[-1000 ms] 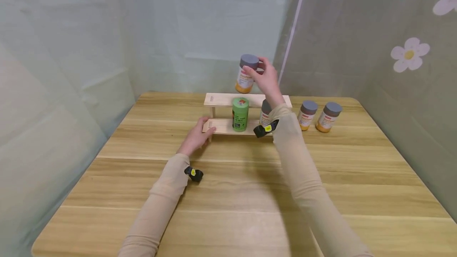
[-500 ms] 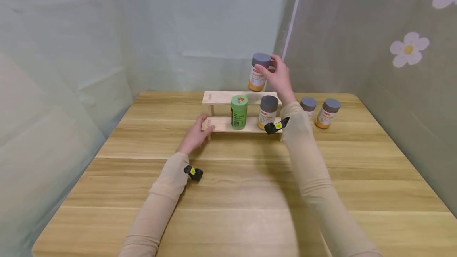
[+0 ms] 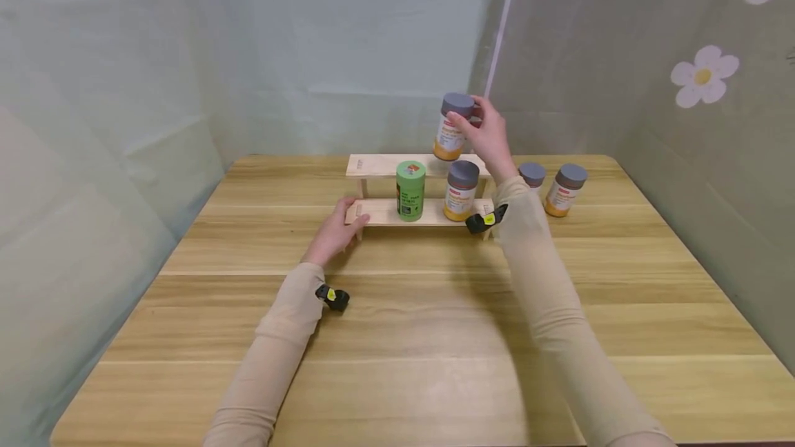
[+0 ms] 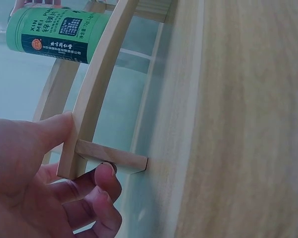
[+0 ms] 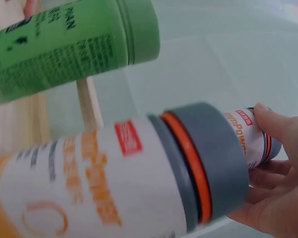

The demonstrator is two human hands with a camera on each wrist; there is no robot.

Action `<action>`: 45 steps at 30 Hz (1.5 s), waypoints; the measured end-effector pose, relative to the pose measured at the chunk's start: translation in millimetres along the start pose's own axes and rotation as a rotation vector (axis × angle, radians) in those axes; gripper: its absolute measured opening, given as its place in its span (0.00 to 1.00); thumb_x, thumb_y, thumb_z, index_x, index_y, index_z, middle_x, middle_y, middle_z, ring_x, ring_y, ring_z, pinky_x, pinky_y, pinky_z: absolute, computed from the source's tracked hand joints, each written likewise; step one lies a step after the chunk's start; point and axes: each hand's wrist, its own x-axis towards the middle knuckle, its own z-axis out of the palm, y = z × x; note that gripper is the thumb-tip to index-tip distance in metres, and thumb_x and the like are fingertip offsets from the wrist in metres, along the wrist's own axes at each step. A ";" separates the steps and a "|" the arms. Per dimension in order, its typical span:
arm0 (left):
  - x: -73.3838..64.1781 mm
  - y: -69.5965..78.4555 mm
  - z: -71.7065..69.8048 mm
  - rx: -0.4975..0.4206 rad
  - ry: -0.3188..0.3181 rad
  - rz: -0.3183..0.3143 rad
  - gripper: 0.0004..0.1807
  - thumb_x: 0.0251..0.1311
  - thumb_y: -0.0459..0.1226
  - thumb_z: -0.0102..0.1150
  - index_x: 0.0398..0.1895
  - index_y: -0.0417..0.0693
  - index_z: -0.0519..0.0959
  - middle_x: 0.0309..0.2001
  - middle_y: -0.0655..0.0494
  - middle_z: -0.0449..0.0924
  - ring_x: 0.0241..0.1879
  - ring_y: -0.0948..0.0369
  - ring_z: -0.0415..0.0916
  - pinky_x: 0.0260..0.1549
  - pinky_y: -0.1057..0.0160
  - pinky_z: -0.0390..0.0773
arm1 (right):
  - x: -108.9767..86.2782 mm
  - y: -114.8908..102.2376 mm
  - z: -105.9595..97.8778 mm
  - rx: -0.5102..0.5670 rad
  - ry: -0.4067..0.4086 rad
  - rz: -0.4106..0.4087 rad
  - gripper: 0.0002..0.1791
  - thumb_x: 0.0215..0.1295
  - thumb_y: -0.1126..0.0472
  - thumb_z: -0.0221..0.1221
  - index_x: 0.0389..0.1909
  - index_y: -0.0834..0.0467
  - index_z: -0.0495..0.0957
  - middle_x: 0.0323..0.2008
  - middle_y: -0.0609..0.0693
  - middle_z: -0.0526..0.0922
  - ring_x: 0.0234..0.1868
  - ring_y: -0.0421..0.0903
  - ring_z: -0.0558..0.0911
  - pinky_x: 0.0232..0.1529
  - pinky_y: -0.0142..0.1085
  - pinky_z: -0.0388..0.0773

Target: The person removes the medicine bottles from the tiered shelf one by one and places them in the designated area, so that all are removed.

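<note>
I watch the right hand (image 3: pixel 489 138) pinch a grey-lidded jar (image 3: pixel 448 136) near its lid, thumb in front and fingers curled behind; I reckon that high grip leaves the orange base free. The jar is near upright over the upper board (image 3: pixel 375 165) of a wooden stand (image 3: pixel 362 188), though I cannot tell from here whether it touches the wood. The left hand (image 3: pixel 332 233) is closed round the left end of the lower board (image 3: pixel 433 212), thumb on top and fingers curled below, which to my eye would steady the stand against a knock. On that board a green canister (image 3: pixel 410 192) and a second jar (image 3: pixel 460 193) stand apart, labels forward, probably so they can be read. A third jar (image 3: pixel 564 192) and a fourth jar (image 3: pixel 532 174), partly hidden by the sleeve (image 3: pixel 534 254), stand to the right on the table (image 3: pixel 397 364)
</note>
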 end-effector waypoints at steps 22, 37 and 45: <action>-2.7 -3.7 -5.4 -0.007 -0.013 -0.035 0.37 0.70 0.54 0.47 0.76 0.53 0.48 0.40 0.41 0.76 0.22 0.58 0.70 0.18 0.65 0.71 | -10.7 22.3 -27.1 -0.033 0.048 0.009 0.34 0.67 0.47 0.58 0.69 0.54 0.60 0.63 0.59 0.73 0.59 0.54 0.76 0.61 0.46 0.72; -3.0 -6.3 -2.5 -0.002 -0.006 -0.015 0.37 0.71 0.53 0.47 0.76 0.50 0.48 0.45 0.37 0.76 0.21 0.58 0.70 0.19 0.66 0.70 | -23.3 35.5 -36.8 -0.004 0.169 0.002 0.33 0.66 0.48 0.60 0.68 0.54 0.62 0.61 0.60 0.75 0.51 0.49 0.77 0.48 0.32 0.73; -4.4 -7.4 -4.4 -0.015 -0.008 -0.022 0.38 0.70 0.53 0.47 0.76 0.52 0.47 0.46 0.37 0.75 0.20 0.60 0.69 0.18 0.66 0.70 | -31.1 42.3 -47.3 0.003 0.218 -0.005 0.33 0.65 0.48 0.61 0.67 0.54 0.64 0.60 0.60 0.76 0.51 0.48 0.77 0.50 0.34 0.73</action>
